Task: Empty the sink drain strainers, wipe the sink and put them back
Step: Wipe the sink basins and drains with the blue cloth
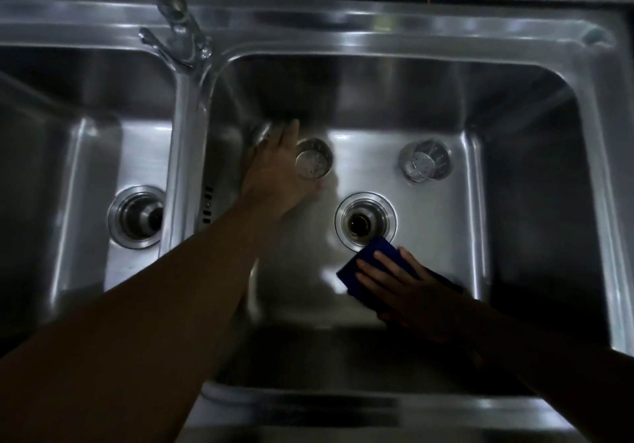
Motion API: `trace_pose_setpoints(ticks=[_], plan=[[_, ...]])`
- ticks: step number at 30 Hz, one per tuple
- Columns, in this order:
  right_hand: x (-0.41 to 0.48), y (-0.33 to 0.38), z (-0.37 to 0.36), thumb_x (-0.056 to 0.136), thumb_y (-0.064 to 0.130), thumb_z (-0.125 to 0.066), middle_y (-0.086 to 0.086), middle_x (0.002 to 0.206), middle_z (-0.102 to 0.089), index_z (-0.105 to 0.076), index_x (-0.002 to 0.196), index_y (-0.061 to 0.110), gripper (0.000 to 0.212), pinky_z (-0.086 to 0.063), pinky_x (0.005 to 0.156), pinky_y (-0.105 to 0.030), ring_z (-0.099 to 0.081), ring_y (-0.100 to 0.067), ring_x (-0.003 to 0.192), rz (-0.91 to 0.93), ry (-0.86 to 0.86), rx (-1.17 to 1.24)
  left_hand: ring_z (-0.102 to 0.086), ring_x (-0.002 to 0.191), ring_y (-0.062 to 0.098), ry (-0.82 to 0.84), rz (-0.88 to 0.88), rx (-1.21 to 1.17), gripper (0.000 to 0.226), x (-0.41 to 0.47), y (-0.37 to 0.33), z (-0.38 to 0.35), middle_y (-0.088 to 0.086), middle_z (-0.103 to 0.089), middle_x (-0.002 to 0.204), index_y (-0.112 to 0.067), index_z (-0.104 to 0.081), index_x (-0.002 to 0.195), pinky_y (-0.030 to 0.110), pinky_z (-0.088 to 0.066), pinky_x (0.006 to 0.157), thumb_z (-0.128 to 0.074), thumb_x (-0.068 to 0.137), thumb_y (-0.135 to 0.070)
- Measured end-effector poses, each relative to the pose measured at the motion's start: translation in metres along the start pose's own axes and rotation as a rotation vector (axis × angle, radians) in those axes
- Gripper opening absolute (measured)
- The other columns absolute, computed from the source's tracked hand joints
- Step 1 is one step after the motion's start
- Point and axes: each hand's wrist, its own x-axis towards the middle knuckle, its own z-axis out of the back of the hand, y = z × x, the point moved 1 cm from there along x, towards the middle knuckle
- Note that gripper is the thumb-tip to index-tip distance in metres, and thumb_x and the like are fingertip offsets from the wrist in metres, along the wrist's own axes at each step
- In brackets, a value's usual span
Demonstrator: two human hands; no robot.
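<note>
Beside drain rim (343, 207), right hand (401, 288) flat on cloth (372, 254), left hand (278, 171) gripping strainer (314, 161)

The right basin (456, 236) has 2 strainers on its floor: the right strainer (424, 161) near the far-right corner and the left strainer (314, 161) toward the far-left. A blue cloth (384, 245) lies nearer, touching the drain (365, 223) rim.

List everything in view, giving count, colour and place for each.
sink: one, steel, two bowls, fills the view
faucet: one, chrome, rear rim above the divider
left drain: one, steel, left bowl floor
right drain: one, steel, right bowl floor, no strainer in it
left strainer: one, steel, right bowl floor, behind the drain
right strainer: one, steel, right bowl floor, rear right
cloth: one, blue, overlapping the right drain's front rim
left hand: against the left strainer, grip unclear
right hand: flat on the cloth
</note>
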Motion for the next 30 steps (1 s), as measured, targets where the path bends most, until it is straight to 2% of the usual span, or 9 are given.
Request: trace_pose_setpoints(ticks=[2, 5, 8, 11, 13, 17, 21, 26, 30], plan=[[0.014, 0.005, 0.010, 0.097, 0.054, -0.041, -0.004, 0.165, -0.022, -0.023, 0.158, 0.019, 0.073, -0.030, 0.115, -0.061, -0.025, -0.032, 0.150, 0.020, 0.017, 0.040, -0.028, 0.150, 0.028, -0.123, -0.081, 0.081, 0.086, -0.016, 0.002, 0.026, 0.009, -0.028, 0.164, -0.017, -0.026, 0.157, 0.043, -0.022, 0.124, -0.067, 0.088, -0.047], [0.055, 0.028, 0.024, 0.098, 0.054, -0.044, 0.000, 0.166, -0.015, -0.019, 0.159, 0.023, 0.073, -0.024, 0.117, -0.062, -0.014, -0.030, 0.153, 0.111, 0.068, 0.132, -0.045, 0.138, 0.031, -0.306, -0.292, 0.243, 0.053, -0.050, 0.007, 0.058, 0.013, -0.048, 0.150, -0.013, -0.048, 0.145, 0.045, -0.029, 0.120, -0.049, 0.096, -0.032], [0.109, 0.062, 0.033, 0.102, 0.048, -0.040, 0.005, 0.168, -0.005, -0.011, 0.160, 0.026, 0.068, -0.013, 0.119, -0.062, 0.000, -0.029, 0.154, 0.247, 0.104, 0.199, -0.045, 0.139, 0.033, -0.379, -0.356, 0.322, 0.046, -0.074, 0.027, 0.071, 0.018, -0.051, 0.146, -0.007, -0.052, 0.141, 0.045, -0.030, 0.120, -0.044, 0.097, -0.018], [0.146, 0.077, 0.042, 0.099, 0.040, -0.030, 0.005, 0.168, -0.001, -0.007, 0.160, 0.026, 0.067, -0.008, 0.121, -0.060, 0.000, -0.026, 0.155, 0.282, 0.073, 0.201, -0.027, 0.152, 0.034, -0.341, -0.331, 0.247, 0.049, -0.085, 0.048, 0.071, 0.021, -0.033, 0.159, -0.002, -0.041, 0.149, 0.046, -0.019, 0.126, -0.040, 0.102, -0.013], [0.160, 0.078, 0.044, 0.094, 0.042, -0.033, 0.004, 0.168, -0.003, -0.007, 0.160, 0.026, 0.073, -0.009, 0.122, -0.056, -0.004, -0.025, 0.155, 0.155, 0.019, 0.192, -0.021, 0.154, 0.031, -0.355, -0.341, 0.197, 0.050, -0.086, 0.055, 0.067, 0.019, -0.028, 0.162, -0.002, -0.037, 0.152, 0.043, -0.013, 0.128, -0.035, 0.102, -0.012], [0.198, 0.072, 0.056, 0.101, 0.042, -0.036, 0.001, 0.168, -0.004, -0.010, 0.160, 0.019, 0.069, -0.009, 0.122, -0.057, -0.003, -0.025, 0.155, -0.280, -0.042, 0.373, -0.021, 0.154, 0.026, -0.404, -0.325, 0.145, 0.051, -0.081, 0.056, 0.062, 0.015, -0.029, 0.163, -0.005, -0.037, 0.152, 0.038, -0.012, 0.128, -0.030, 0.103, -0.016], [0.210, 0.073, 0.057, 0.101, 0.038, -0.037, 0.002, 0.168, 0.009, 0.002, 0.160, 0.019, 0.073, 0.005, 0.120, -0.057, 0.009, -0.025, 0.155, -0.270, 0.021, 0.440, -0.022, 0.154, 0.026, -0.422, -0.322, 0.131, 0.049, -0.082, 0.058, 0.060, 0.014, -0.032, 0.162, -0.005, -0.038, 0.152, 0.044, -0.017, 0.127, -0.030, 0.105, -0.016], [0.210, 0.081, 0.062, 0.097, 0.032, -0.043, -0.001, 0.168, 0.010, 0.004, 0.160, 0.016, 0.080, 0.004, 0.121, -0.057, 0.012, -0.025, 0.154, -0.337, 0.004, 0.489, -0.022, 0.154, 0.025, -0.416, -0.305, 0.110, 0.051, -0.083, 0.057, 0.058, 0.014, -0.032, 0.162, -0.006, -0.037, 0.152, 0.046, -0.020, 0.126, -0.028, 0.104, -0.018], [0.227, 0.090, 0.072, 0.094, 0.023, -0.047, 0.002, 0.167, 0.017, 0.008, 0.159, 0.018, 0.086, 0.010, 0.120, -0.052, 0.019, -0.021, 0.153, -0.477, 0.012, 0.666, -0.022, 0.154, 0.024, -0.407, -0.291, 0.075, 0.051, -0.085, 0.055, 0.060, 0.013, -0.035, 0.161, -0.005, -0.038, 0.152, 0.044, -0.019, 0.127, -0.033, 0.101, -0.013]])
